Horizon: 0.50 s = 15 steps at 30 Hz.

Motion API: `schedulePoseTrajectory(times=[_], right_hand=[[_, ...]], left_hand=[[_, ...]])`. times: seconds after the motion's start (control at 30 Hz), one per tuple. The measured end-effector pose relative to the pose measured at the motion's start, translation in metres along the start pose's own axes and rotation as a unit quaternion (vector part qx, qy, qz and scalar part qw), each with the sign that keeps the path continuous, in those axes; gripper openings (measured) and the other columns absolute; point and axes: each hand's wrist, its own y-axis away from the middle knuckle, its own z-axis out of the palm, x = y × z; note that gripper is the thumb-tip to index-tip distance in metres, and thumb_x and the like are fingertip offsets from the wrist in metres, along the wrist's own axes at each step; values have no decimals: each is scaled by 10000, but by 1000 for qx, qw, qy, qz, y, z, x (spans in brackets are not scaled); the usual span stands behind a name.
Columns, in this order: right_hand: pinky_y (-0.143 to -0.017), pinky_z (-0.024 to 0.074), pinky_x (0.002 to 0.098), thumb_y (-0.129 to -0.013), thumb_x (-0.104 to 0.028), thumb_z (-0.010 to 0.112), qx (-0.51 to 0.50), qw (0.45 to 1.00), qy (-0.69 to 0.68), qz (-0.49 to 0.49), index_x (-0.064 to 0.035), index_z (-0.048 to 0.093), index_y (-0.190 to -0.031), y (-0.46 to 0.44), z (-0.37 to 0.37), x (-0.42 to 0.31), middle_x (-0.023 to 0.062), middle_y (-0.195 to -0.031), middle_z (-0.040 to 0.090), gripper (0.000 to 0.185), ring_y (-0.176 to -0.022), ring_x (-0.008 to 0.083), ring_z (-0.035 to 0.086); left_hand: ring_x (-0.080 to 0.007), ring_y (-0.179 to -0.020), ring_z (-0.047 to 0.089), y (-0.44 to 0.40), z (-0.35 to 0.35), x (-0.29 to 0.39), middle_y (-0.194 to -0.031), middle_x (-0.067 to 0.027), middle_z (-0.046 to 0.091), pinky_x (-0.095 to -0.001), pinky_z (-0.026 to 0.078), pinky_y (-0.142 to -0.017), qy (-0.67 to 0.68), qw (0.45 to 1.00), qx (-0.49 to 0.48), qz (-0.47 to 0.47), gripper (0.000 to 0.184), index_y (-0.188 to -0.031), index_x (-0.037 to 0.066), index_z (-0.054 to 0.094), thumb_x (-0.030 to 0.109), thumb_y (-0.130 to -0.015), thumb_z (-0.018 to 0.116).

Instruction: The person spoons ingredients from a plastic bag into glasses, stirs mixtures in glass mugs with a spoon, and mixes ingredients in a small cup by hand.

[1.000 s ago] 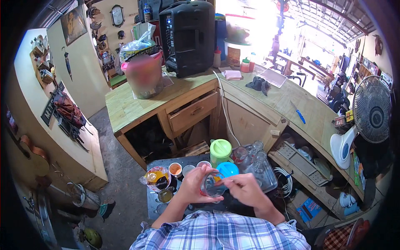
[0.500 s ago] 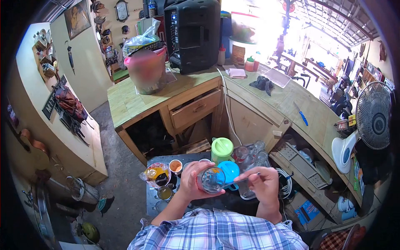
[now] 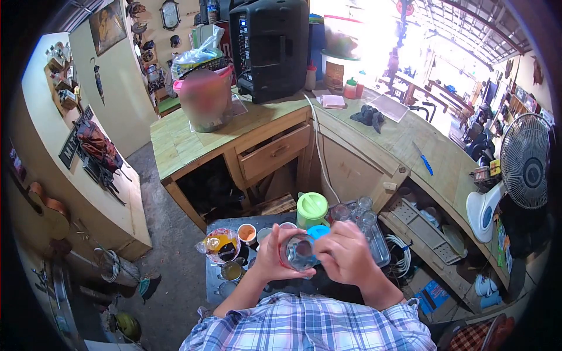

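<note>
My left hand (image 3: 274, 255) is wrapped round a clear drinking glass (image 3: 299, 253), tilted so that its round opening faces me. At the glass's right side is my right hand (image 3: 346, 251), its fingers pinched together. The thin spoon-like utensil seen in it a moment ago is mostly hidden by the fingers now. Behind the hands, a blue lid (image 3: 319, 231) shows in part, and beyond it stands a green lidded pitcher (image 3: 312, 209). To the left on the dark low table (image 3: 216, 281) are a cup with orange contents (image 3: 247, 234) and a glass mug of yellowish liquid (image 3: 232, 271).
A plate (image 3: 212, 253) with plastic-wrapped items lies at the table's left. Several upturned glasses (image 3: 354, 215) stand in a clear tray (image 3: 381, 253) at the right. A wooden counter (image 3: 404, 146) wraps round behind, bearing a blue-handled knife (image 3: 426, 165), a speaker (image 3: 272, 52) and a fan (image 3: 525, 164).
My right hand has moved left and closer to the glass, turning so that its back covers the thin utensil. The left hand holds the glass in nearly the same place.
</note>
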Motion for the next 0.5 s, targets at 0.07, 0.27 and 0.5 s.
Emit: schedulePoseTrajectory(times=[0.07, 0.27, 0.5], right_hand=[[-682, 419, 375, -725, -149, 691, -1, 1000, 18, -9, -94, 581, -758, -8, -15, -9, 5, -812, 622, 128, -716, 220, 536], [-768, 425, 373, -774, -140, 671, -154, 984, -86, -6, -102, 632, -795, -22, 3, 2, -1, -804, 618, 58, -844, 205, 568], [-809, 412, 357, -807, -116, 658, -160, 962, -223, 8, -118, 694, -885, -37, 12, 20, 20, -833, 645, 86, -841, 227, 536]], left_hand=[[-267, -999, 634, 6, -1, 2, -1110, -162, 637, -402, 480, -899, 42, 998, 1, -53, 1406, -1508, 117, -82, 339, -556, 928], [-249, -1099, 578, -2, -18, 9, -1300, -145, 460, -375, 439, -963, 423, 871, -11, -252, 1498, -1474, 189, -234, 280, -543, 937], [-355, -864, 638, -16, -22, 19, -1076, -161, 539, -464, 541, -716, 663, 681, -93, -297, 1441, -1462, 301, -241, 487, -569, 875]])
